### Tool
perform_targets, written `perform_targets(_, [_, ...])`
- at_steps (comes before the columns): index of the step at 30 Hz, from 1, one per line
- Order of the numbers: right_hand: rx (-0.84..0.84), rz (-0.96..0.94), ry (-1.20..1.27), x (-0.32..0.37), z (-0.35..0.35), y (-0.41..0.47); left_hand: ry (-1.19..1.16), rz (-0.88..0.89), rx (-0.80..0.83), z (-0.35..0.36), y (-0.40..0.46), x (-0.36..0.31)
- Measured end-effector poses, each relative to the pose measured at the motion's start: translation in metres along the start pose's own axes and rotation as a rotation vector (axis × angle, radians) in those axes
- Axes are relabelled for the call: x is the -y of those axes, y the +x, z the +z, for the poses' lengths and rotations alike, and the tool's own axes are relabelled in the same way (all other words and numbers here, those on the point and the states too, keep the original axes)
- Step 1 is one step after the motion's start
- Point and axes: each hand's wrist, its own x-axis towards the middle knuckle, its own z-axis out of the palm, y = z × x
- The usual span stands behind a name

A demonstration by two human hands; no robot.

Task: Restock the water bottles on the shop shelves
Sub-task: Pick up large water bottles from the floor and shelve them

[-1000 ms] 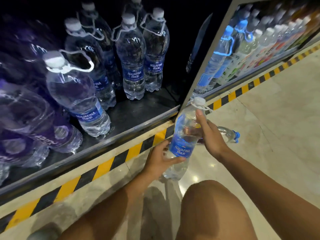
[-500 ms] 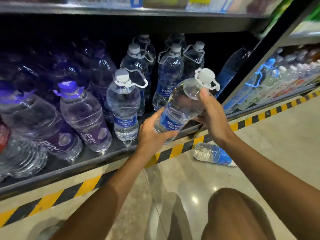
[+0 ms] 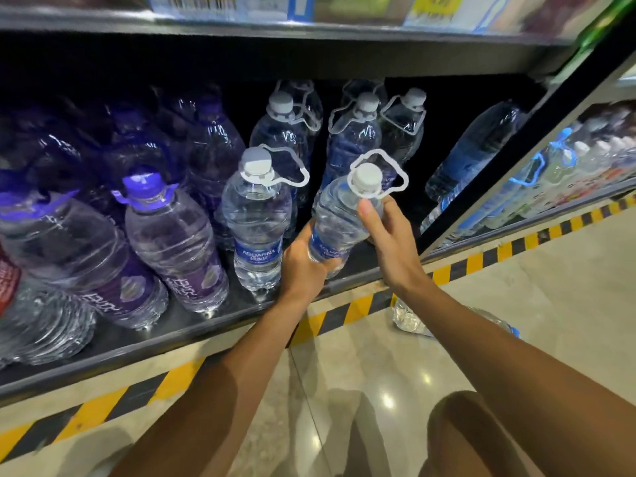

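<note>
I hold a large clear Aquafina bottle [image 3: 339,218] with a white cap and carry loop, tilted over the front edge of the bottom shelf [image 3: 192,325]. My left hand [image 3: 303,266] grips its lower body at the blue label. My right hand [image 3: 385,232] grips its shoulder just under the cap. Directly to its left another Aquafina bottle [image 3: 256,218] stands upright on the shelf. More Aquafina bottles [image 3: 354,139] stand behind in the dark. One further bottle [image 3: 413,316] lies on the floor, partly hidden behind my right forearm.
Purple-capped bottles [image 3: 172,242] fill the shelf's left side. A shelf above [image 3: 275,32] carries price labels. A black upright post [image 3: 516,160] bounds the bay on the right, with smaller bottles [image 3: 557,180] beyond. A yellow-black striped kerb [image 3: 344,313] edges the tiled floor. My knee [image 3: 481,438] is below.
The held bottle has gone from low over the floor up and forward onto the shelf's edge, now beside the front Aquafina bottle. My view has lifted toward the shelf.
</note>
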Motion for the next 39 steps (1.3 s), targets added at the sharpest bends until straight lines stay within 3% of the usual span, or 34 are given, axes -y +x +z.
perform_targets(4, [-0.011, 0.043, 0.001, -0.001, 0.000, 0.017, 0.005, 0.035, -0.043, 0.005, 0.012, 0.008])
perform_targets(10, [0.003, 0.089, -0.035, -0.003, 0.005, 0.027, 0.003, -0.089, -0.019, 0.013, 0.021, 0.029])
perform_targets(14, [0.035, 0.188, 0.043, -0.006, 0.013, 0.026, 0.162, -0.083, 0.038, 0.015, 0.019, 0.040])
perform_targets(17, [0.053, 0.285, 0.105, -0.006, 0.017, 0.026, 0.223, -0.109, -0.021, 0.019, 0.013, 0.040])
perform_targets(32, [0.192, 0.291, 0.076, -0.012, 0.014, 0.027, 0.200, -0.202, -0.208, 0.030, -0.008, 0.028])
perform_targets(39, [0.195, 0.282, 0.142, -0.010, 0.022, 0.026, 0.280, -0.217, -0.068, 0.026, -0.011, 0.016])
